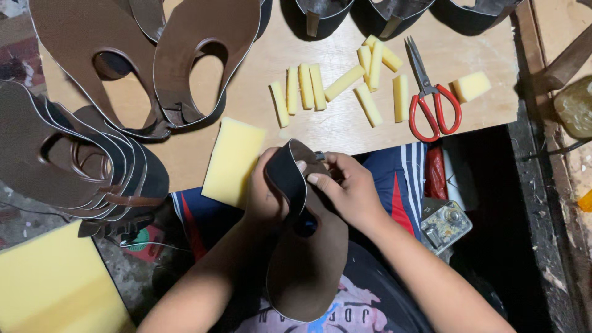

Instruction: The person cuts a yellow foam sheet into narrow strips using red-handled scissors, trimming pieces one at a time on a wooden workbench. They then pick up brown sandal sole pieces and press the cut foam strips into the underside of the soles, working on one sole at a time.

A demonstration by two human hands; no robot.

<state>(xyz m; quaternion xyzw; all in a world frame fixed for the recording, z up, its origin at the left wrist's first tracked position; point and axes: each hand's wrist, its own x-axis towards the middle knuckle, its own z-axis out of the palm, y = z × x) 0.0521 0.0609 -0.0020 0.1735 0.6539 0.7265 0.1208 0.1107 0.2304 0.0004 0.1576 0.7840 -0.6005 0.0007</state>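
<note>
Both my hands hold one brown leather shoe upper (308,259) over my lap. My left hand (264,191) grips its folded dark edge from the left. My right hand (345,185) pinches the same fold from the right, thumb on the black lining, near a small metal buckle. The piece has an oval hole in its middle and hangs down toward my body.
A wooden board (333,126) carries several yellow foam strips (342,83), red-handled scissors (431,98), a yellow foam block (233,161) and more brown uppers (154,68). A stack of uppers (74,166) lies at the left. A foam sheet (55,287) sits bottom left.
</note>
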